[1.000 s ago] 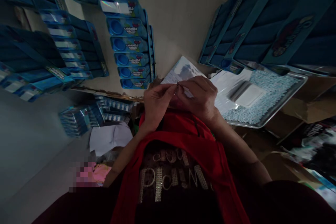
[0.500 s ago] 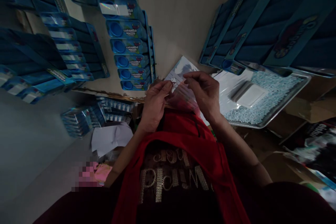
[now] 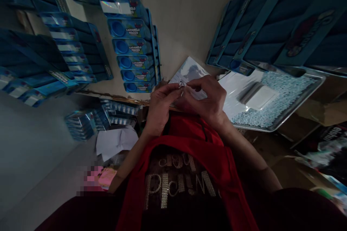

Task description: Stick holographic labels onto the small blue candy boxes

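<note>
My left hand is closed in a pinch, with a tiny shiny whitish piece at the tips of thumb and forefinger. From the other side my right hand meets it, its thumb and forefinger bent around the same piece. What the piece is, blur and size do not show. Just beyond the fingers, a flat grey-white sheet or packet lies at the table edge. Below the hands a red apron covers my lap. The clear pinkish plastic between the hands is mostly hidden now.
Stacked blue candy boxes stand on the table at left, with larger blue box stacks at right. A metal tray holds many small light-blue pieces and a whitish flat block. More blue boxes and white papers lie lower left.
My right hand has moved left and closed in on the shiny piece at my left fingertips. The pinkish plastic is now largely covered by my right hand. My left hand has barely moved.
</note>
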A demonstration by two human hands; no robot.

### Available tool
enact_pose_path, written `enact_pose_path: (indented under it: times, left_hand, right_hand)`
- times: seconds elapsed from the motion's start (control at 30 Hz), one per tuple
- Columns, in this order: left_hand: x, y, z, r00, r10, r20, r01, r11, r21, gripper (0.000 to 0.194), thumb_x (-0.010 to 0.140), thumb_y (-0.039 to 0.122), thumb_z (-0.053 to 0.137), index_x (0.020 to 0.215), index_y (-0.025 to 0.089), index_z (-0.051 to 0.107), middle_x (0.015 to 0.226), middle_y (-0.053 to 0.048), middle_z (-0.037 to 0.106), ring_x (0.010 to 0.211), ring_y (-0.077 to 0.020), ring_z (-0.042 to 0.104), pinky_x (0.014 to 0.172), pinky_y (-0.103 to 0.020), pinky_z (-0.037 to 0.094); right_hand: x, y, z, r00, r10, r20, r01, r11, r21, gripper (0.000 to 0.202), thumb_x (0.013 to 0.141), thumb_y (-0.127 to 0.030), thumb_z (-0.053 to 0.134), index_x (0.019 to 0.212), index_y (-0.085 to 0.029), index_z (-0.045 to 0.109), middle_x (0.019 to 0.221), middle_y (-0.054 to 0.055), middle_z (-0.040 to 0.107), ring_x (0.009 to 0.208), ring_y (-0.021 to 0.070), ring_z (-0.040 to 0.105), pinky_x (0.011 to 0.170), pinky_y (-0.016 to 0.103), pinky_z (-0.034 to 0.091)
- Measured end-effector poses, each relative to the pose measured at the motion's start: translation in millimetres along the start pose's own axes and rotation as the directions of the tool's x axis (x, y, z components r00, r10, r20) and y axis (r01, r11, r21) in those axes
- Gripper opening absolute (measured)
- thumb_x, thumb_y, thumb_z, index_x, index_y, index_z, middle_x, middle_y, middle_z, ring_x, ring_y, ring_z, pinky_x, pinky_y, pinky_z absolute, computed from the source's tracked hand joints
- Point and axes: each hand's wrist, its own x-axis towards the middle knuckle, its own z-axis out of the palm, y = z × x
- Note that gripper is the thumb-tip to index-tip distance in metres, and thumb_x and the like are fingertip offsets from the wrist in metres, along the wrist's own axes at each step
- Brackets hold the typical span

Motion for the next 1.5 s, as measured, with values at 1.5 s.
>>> enact_pose_path:
  times: [1.5]
  left_hand:
    - [16.7,13.8,-35.5,0.771,0.521,0.365,-0.595,0.386,0.705,0.015,0.095,0.042,0.081,0.109,0.037,0.085,0.106,-0.005,0.079,0.120,-0.0310,0.070,0.138,-0.067,0.017]
  right_hand:
    - [1.2,14.1,7.0,0.993,0.013,0.121,0.024,0.953,-0.302,0.016,0.095,-0.030,0.069,0.079,-0.028,0.072,0.077,0.003,0.065,0.085,0.0234,0.063,0.090,0.043,0.051]
